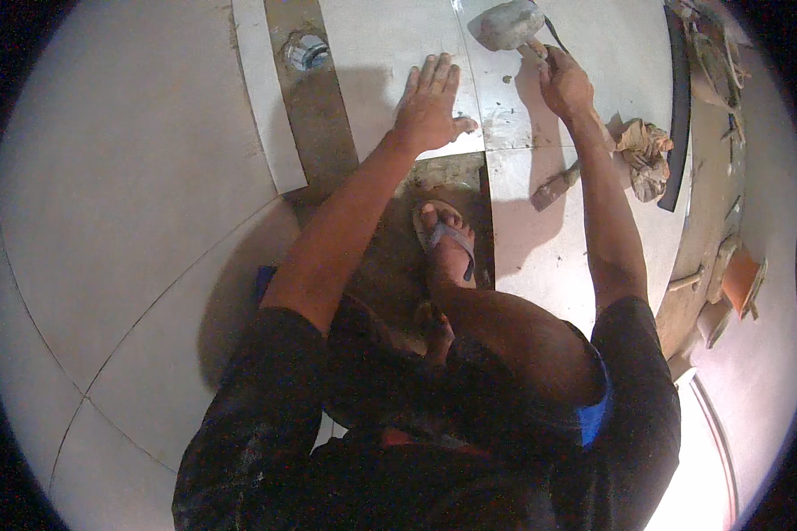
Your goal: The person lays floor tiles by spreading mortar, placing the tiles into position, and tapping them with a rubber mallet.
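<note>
My left hand [432, 106] lies flat, fingers spread, on a pale floor tile [372, 44] near its front right corner. Gripped in my right hand [566, 84] is the wooden handle of a mallet [508, 25]. Its dusty grey head is raised over the seam between that tile and the neighbouring tile [593, 53] on the right. Small dark crumbs are scattered on the right-hand tile under the mallet. Just in front of the left tile's near edge is a bare, dark strip of floor bed [452, 177].
My sandalled foot [449, 234] rests in the bare strip. A round drain fitting [308, 52] stands in the brown gap at left. A trowel-like tool [555, 188], a crumpled paper bag [644, 155] and a black strip [678, 115] lie to the right. An orange object [742, 281] sits among debris farther right.
</note>
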The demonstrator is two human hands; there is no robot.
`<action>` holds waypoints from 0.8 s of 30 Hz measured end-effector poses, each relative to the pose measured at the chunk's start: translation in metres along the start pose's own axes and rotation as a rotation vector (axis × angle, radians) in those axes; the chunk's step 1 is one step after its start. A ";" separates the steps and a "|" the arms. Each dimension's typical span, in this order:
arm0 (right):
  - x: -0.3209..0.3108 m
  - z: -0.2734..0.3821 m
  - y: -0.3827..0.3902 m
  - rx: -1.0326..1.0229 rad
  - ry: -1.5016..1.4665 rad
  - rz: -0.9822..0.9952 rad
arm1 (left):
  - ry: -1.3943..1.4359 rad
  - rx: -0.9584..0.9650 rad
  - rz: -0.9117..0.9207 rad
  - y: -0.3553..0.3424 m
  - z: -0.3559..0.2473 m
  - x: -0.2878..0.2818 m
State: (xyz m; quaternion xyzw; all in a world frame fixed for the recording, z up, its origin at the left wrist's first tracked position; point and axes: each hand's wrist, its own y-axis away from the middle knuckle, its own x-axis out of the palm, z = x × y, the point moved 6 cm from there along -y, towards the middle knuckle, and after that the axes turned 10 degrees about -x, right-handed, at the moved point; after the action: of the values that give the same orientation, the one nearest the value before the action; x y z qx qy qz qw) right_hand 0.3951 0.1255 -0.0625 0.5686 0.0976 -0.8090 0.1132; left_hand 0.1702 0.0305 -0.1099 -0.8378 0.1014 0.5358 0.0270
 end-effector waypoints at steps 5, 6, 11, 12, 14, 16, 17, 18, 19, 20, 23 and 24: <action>0.004 0.061 0.005 -0.090 -0.379 0.008 | -0.064 -0.235 -0.095 0.030 0.066 -0.024; 0.008 0.072 0.009 -0.098 -0.377 0.056 | -0.147 -0.290 -0.073 0.038 0.070 -0.029; 0.035 0.141 0.031 -0.120 -0.531 0.214 | -0.108 -0.526 -0.006 0.079 0.104 -0.052; 0.042 0.152 0.032 -0.149 -0.547 0.186 | -0.064 -0.584 -0.017 0.087 0.108 -0.061; 0.055 0.163 0.042 -0.164 -0.603 0.236 | -0.129 -0.703 -0.013 0.101 0.121 -0.079; 0.059 0.184 0.048 -0.167 -0.648 0.269 | -0.173 -0.792 -0.031 0.114 0.133 -0.094; 0.057 0.189 0.050 -0.172 -0.631 0.275 | -0.180 -0.812 -0.044 0.119 0.138 -0.098; 0.055 0.197 0.053 -0.181 -0.621 0.281 | -0.194 -0.835 -0.059 0.124 0.145 -0.102; 0.056 0.208 0.056 -0.195 -0.617 0.294 | -0.246 -0.846 -0.014 0.133 0.159 -0.099; 0.061 0.216 0.057 -0.231 -0.607 0.290 | -0.296 -0.854 0.034 0.139 0.175 -0.096; 0.069 0.201 0.068 -0.250 -0.611 0.281 | -0.118 -0.889 0.298 0.138 0.178 -0.082; 0.066 0.211 0.068 -0.272 -0.674 0.292 | -0.064 -0.891 0.386 0.146 0.188 -0.072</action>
State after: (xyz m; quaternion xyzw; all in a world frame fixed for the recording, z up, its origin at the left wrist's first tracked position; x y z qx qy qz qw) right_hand 0.2043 -0.0047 -0.0560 0.2589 0.0795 -0.9054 0.3270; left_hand -0.0555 -0.0733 -0.1156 -0.7168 0.0150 0.5480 -0.4310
